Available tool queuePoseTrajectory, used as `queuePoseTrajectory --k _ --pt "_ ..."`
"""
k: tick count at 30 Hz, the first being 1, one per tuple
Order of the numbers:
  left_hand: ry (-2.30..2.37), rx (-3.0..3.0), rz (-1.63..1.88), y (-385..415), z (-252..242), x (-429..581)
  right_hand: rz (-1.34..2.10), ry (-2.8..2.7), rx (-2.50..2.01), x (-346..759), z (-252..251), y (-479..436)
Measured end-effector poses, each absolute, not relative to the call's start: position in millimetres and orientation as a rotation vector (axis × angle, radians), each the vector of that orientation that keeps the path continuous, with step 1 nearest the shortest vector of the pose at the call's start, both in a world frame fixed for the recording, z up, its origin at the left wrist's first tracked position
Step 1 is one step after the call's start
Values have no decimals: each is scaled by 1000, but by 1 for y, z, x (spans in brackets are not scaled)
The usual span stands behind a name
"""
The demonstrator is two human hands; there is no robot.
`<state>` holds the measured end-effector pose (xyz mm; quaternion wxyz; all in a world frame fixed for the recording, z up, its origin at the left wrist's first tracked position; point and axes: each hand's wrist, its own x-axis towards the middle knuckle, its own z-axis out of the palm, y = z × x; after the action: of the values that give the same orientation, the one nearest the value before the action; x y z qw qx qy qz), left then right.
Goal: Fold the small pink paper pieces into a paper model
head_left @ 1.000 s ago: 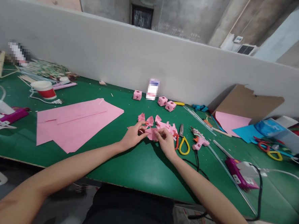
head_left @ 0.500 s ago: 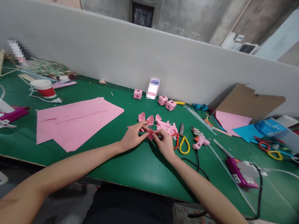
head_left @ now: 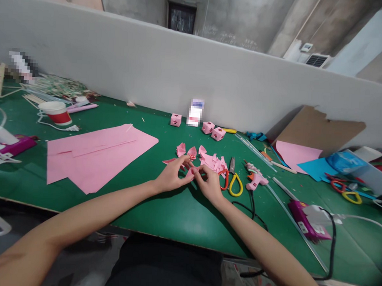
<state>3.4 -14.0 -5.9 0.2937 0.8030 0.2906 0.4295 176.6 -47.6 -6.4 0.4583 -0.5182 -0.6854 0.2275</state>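
A small pink paper piece [head_left: 192, 172] sat pinched between the two hands, just above the green table [head_left: 180, 211] and a little in front of the person's body. The left hand [head_left: 171, 176] closed on it from the left, thumb and fingertips gripping its edge, while the right hand [head_left: 209, 182] met it from the right with fingers curled in and pinching the other side, so the piece lay right where the two sets of fingertips touched. Just behind the hands lay a scatter of pink paper scraps [head_left: 209, 159], some folded, a few touching each other. Just to the right of the right hand rested scissors [head_left: 234, 180] with yellow and red handles, and beside them a pink glue gun [head_left: 255, 177] with its dark cord trailing toward the table edge. Farther back, near the grey partition [head_left: 182, 77], stood three small pink cubes [head_left: 211, 129], one apart on the left and two close together. A large pink paper sheet [head_left: 96, 152] lay flat well to the left of the left hand, and beyond it a red and white cup [head_left: 57, 113]. Off to the right were a piece of brown cardboard [head_left: 315, 129] leaning on the partition, a blue sheet [head_left: 315, 168] and a purple glue gun [head_left: 307, 219].
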Motion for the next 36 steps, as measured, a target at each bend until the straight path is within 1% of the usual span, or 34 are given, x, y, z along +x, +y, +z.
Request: queuePoseTrajectory --k 8,15,23,28,36 --pt "787 2121 1040 -13 -9 6 561 -1633 -1273 178 -8 -46" --pt "862 1984 1104 -10 -10 4 538 -1678 -1314 178 -7 -47" --pt "881 1814 1098 -4 -11 5 535 -1749 -1318 177 -10 -48" --pt "869 1791 1071 -5 -10 5 512 -1726 -1361 177 -11 -47" --pt "895 1751 1061 -5 -7 4 485 -1728 -1311 176 -10 -48"
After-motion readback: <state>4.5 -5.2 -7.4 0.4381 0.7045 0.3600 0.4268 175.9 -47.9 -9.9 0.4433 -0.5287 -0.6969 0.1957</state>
